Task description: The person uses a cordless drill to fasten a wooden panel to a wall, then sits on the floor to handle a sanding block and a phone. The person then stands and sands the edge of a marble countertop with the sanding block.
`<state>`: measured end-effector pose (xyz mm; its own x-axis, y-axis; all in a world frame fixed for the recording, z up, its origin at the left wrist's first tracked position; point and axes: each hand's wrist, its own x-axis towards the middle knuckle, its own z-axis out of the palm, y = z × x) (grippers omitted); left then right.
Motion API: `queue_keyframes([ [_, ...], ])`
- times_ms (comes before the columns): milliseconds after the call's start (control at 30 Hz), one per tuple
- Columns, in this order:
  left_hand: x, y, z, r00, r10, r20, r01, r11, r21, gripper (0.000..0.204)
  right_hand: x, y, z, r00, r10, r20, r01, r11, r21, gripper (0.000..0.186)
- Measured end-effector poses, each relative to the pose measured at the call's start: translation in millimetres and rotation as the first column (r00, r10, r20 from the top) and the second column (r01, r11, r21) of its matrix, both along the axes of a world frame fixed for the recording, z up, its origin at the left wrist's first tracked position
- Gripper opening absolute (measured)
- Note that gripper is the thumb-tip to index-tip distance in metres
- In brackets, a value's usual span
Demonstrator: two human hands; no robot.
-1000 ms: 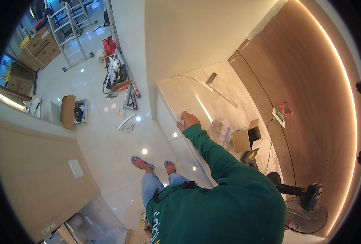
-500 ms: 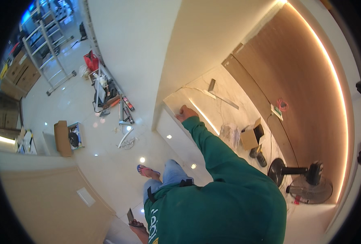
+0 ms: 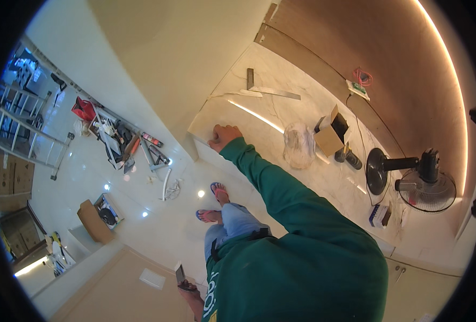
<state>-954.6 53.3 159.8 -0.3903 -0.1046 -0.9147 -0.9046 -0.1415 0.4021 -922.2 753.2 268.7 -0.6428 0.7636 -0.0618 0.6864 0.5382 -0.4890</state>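
My right hand (image 3: 224, 137) reaches out to the left end of the marble-patterned counter (image 3: 232, 121). Its fingers are curled down at the counter's edge, and whether anything is in them is hidden. Low at my left side, my left hand (image 3: 189, 290) is closed around a flat rectangular grey thing (image 3: 180, 273), whose exact kind I cannot make out. Beyond my right hand, a metal try square (image 3: 274, 92) lies on the counter. A clear plastic bag (image 3: 299, 145) and an open cardboard box (image 3: 331, 137) sit to the right of that hand.
A black cordless tool (image 3: 348, 157) and a fan (image 3: 425, 180) stand on the counter's right part, beside a small box (image 3: 380, 216). Tools in a tray (image 3: 114, 139), an opened carton (image 3: 94, 221) and a stepladder (image 3: 31, 131) occupy the floor at left. A wall (image 3: 157, 64) rises beyond the counter.
The view has turned, so more of the counter shows and both sandalled feet are visible. My right hand stays at the counter's edge, its fingers now curled lower. My left hand keeps its hold.
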Motion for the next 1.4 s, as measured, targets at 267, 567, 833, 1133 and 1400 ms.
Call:
queue_keyframes([
  [267,-22.0,75.6,5.9,0.994,-0.079,0.071,0.072,0.992,0.099,0.017,-15.3,19.5,-6.3,0.997,0.075,-0.028,-0.077,0.993,-0.093,0.029],
  [567,-4.1,106.8,14.4,0.999,0.041,-0.033,-0.038,0.994,0.100,0.013,-50.2,43.6,-13.8,0.976,0.176,-0.129,-0.180,0.983,-0.021,0.031],
  [833,25.5,86.8,-27.6,0.954,-0.093,-0.283,0.118,0.991,0.069,0.010,-71.3,46.5,-15.2,0.977,0.186,-0.104,-0.188,0.982,-0.013,0.033],
  [1133,12.2,70.4,-27.7,0.996,0.050,-0.071,-0.032,0.972,0.232,0.018,-58.5,30.5,-7.6,0.980,0.184,0.077,-0.188,0.981,0.050,0.043],
  [1400,24.9,71.1,-55.6,0.855,-0.300,-0.422,0.335,0.942,0.009,0.014,-24.2,24.8,-13.7,0.973,0.121,-0.197,-0.094,0.986,0.140,0.065],
])
